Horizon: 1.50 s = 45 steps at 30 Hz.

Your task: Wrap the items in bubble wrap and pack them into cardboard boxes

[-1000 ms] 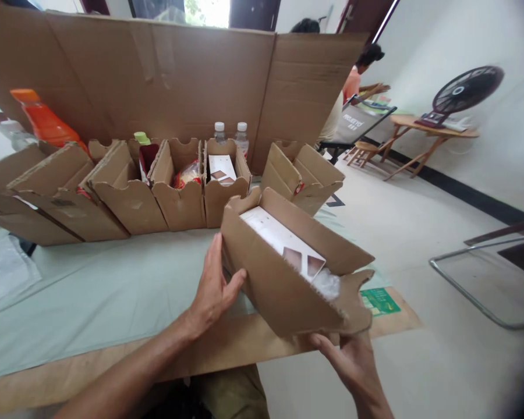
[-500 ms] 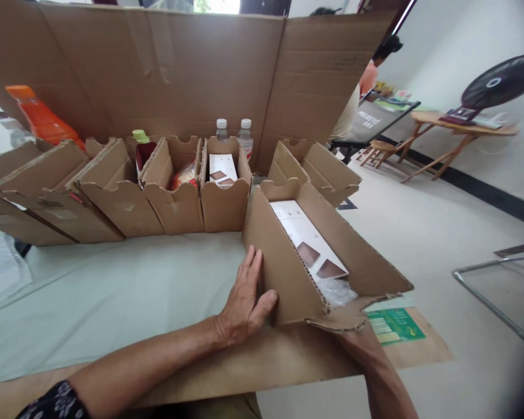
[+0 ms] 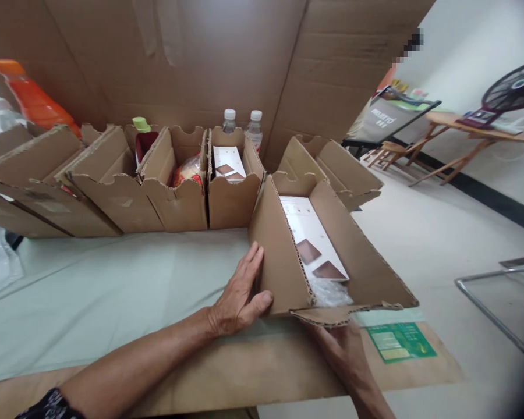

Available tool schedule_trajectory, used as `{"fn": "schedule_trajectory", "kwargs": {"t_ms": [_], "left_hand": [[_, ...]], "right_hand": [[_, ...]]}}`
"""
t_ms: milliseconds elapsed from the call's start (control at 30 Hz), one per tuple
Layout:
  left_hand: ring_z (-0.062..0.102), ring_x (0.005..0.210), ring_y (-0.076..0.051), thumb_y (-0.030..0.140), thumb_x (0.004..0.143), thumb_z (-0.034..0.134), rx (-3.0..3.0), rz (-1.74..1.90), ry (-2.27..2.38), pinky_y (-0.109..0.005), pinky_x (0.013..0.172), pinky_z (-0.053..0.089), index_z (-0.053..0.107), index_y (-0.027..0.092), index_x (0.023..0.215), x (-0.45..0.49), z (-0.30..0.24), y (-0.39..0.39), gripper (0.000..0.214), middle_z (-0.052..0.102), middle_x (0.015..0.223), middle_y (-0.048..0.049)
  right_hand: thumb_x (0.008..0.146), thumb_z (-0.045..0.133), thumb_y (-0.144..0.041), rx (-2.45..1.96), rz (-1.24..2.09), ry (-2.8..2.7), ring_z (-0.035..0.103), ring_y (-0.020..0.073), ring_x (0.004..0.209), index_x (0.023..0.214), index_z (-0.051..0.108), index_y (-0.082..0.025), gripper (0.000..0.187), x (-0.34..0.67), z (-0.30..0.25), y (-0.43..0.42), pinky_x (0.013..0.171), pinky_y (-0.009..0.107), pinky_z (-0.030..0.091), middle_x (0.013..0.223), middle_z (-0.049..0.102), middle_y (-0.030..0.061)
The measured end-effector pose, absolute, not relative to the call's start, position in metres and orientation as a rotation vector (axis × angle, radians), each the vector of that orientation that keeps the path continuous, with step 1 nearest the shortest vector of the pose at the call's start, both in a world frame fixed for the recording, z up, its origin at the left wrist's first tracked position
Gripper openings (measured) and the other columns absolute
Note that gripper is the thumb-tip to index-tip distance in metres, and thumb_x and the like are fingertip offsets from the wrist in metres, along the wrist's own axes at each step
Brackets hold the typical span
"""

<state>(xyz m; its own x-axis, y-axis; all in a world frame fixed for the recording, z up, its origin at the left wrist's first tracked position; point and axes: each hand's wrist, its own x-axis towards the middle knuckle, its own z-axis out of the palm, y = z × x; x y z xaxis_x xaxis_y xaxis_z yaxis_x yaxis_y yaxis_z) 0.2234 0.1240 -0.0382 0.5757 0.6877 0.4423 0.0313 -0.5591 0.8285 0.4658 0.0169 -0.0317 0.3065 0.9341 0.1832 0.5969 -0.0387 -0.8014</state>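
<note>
An open-topped cardboard bin (image 3: 275,256) stands at an angle at the right end of the table. Inside it lie a white box with brown diamond shapes (image 3: 312,233) and some clear plastic wrap (image 3: 330,293). My left hand (image 3: 240,297) rests against the bin's left wall, fingers stretched out and thumb apart. Below the bin's front flap (image 3: 325,316) is my right hand (image 3: 338,343); its fingers are hidden under the cardboard.
Several cardboard bins (image 3: 179,203) line the table's back, before a tall cardboard panel (image 3: 227,64). Two clear bottles (image 3: 254,131) and an orange bottle (image 3: 39,102) stand behind them. Past the table's right side are a fan (image 3: 510,90), a wooden table (image 3: 458,125) and a person (image 3: 390,75).
My right hand has shifted left beneath the bin's front flap. My left hand stays against the side wall. The camera view has tilted slightly downward.
</note>
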Motion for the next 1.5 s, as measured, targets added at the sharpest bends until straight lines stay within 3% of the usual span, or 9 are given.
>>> {"fn": "schedule_trajectory", "kwargs": {"t_ms": [300, 500, 667, 900, 1167, 1267, 1333, 1400, 1500], "left_hand": [[0.006, 0.166, -0.036, 0.062, 0.104, 0.046, 1.95, 1.006, 0.499, -0.06, 0.133, 0.013, 0.006, 0.034, 0.171, 0.222, -0.035, 0.127, 0.083, 0.002, 0.18, -0.008], [0.016, 0.165, -0.031, 0.053, 0.108, 0.039, 1.81, 1.039, 0.72, -0.055, 0.135, 0.016, 0.021, 0.029, 0.169, 0.23, -0.035, 0.124, 0.068, 0.018, 0.179, -0.008], [0.021, 0.164, -0.031, 0.058, 0.106, 0.041, 1.661, 1.005, 0.825, -0.054, 0.135, 0.018, 0.023, 0.022, 0.169, 0.233, -0.035, 0.12, 0.075, 0.022, 0.177, -0.0123], [0.031, 0.16, -0.038, 0.061, 0.104, 0.042, 1.597, 0.91, 0.933, -0.062, 0.13, 0.026, 0.012, 0.012, 0.169, 0.236, -0.033, 0.115, 0.087, 0.021, 0.175, -0.024], [0.04, 0.156, -0.036, 0.05, 0.104, 0.046, 1.668, 0.903, 0.919, -0.061, 0.129, 0.032, 0.028, 0.014, 0.165, 0.237, -0.033, 0.117, 0.073, 0.036, 0.17, -0.0222], [0.042, 0.155, -0.036, 0.046, 0.104, 0.047, 1.71, 0.9, 0.94, -0.061, 0.129, 0.033, 0.034, 0.011, 0.162, 0.237, -0.032, 0.117, 0.07, 0.041, 0.167, -0.0229], [0.043, 0.153, -0.036, 0.044, 0.104, 0.048, 1.75, 0.912, 0.941, -0.061, 0.128, 0.033, 0.038, 0.012, 0.16, 0.237, -0.034, 0.119, 0.066, 0.045, 0.164, -0.0222], [0.047, 0.151, -0.034, 0.042, 0.103, 0.048, 1.813, 0.933, 0.91, -0.06, 0.128, 0.035, 0.044, 0.015, 0.157, 0.238, -0.036, 0.122, 0.06, 0.05, 0.161, -0.0203], [0.051, 0.147, -0.033, 0.037, 0.102, 0.049, 1.948, 0.909, 0.823, -0.059, 0.126, 0.038, 0.051, 0.017, 0.151, 0.24, -0.04, 0.123, 0.054, 0.055, 0.157, -0.018]], "right_hand": [[0.084, 0.073, -0.057, -1.76, 0.476, -1.31, 0.076, 0.0303, 0.092, 0.102, 0.075, -0.02, 0.041, 0.45, -0.032, 0.016, 0.078, 0.039, 0.062, 0.1, 0.082, 0.0122], [0.083, 0.071, -0.057, -1.758, 0.496, -1.348, 0.073, 0.0261, 0.079, 0.098, 0.068, -0.02, 0.041, 0.438, 0.0, 0.054, 0.068, 0.035, 0.057, 0.089, 0.079, 0.0088], [0.08, 0.067, -0.064, -1.953, 0.348, -1.411, 0.069, 0.0244, 0.068, 0.103, 0.067, -0.019, 0.05, 0.44, 0.013, 0.103, 0.064, 0.035, 0.052, 0.089, 0.079, 0.0089], [0.093, 0.061, -0.064, -2.482, 0.055, -1.606, 0.077, 0.0342, 0.089, 0.092, 0.079, -0.018, 0.05, 0.434, 0.048, 0.178, 0.071, 0.037, 0.048, 0.088, 0.081, 0.0174], [0.103, 0.05, -0.049, -2.497, 0.018, -1.586, 0.077, 0.0368, 0.094, 0.098, 0.083, -0.016, 0.048, 0.423, 0.044, 0.195, 0.076, 0.04, 0.049, 0.097, 0.081, 0.0236], [0.105, 0.046, -0.045, -2.451, 0.024, -1.626, 0.077, 0.0355, 0.094, 0.096, 0.082, -0.016, 0.047, 0.414, 0.051, 0.182, 0.076, 0.038, 0.049, 0.096, 0.081, 0.0221], [0.106, 0.045, -0.042, -2.325, 0.021, -1.676, 0.077, 0.0304, 0.094, 0.103, 0.081, -0.019, 0.043, 0.4, 0.064, 0.173, 0.079, 0.035, 0.049, 0.096, 0.082, 0.0158], [0.106, 0.045, -0.039, -2.074, -0.003, -1.734, 0.076, 0.0247, 0.092, 0.123, 0.075, -0.022, 0.038, 0.379, 0.083, 0.169, 0.082, 0.031, 0.049, 0.096, 0.082, 0.0083], [0.102, 0.051, -0.033, -1.801, -0.014, -1.862, 0.075, 0.0238, 0.088, 0.154, 0.052, -0.023, 0.053, 0.345, 0.113, 0.183, 0.085, 0.033, 0.051, 0.094, 0.081, 0.0037]]}}
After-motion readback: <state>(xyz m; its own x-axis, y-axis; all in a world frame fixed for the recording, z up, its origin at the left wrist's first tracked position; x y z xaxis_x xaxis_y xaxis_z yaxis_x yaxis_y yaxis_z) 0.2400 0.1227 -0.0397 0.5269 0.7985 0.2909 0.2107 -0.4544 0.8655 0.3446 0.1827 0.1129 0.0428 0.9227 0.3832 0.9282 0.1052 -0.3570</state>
